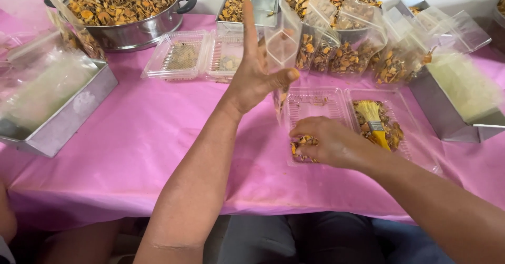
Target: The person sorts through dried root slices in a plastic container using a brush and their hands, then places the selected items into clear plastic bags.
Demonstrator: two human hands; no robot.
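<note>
My left hand (255, 69) is raised over the pink table, pinching a small clear plastic bag (283, 43) by its edge between thumb and fingers. My right hand (329, 142) reaches into the left half of an open clear plastic clamshell tray (315, 103) and closes on a pinch of dried orange-yellow slices (301, 147). The tray's right half (407, 132) holds more slices and a yellow-handled brush (374, 121).
A steel pot (138, 32) heaped with dried slices stands at the back left. Another clamshell tray (200, 53) lies behind my left hand. Several filled bags (357, 53) lean against a bowl. Metal trays holding empty bags sit at left (63, 122) and right (447, 119).
</note>
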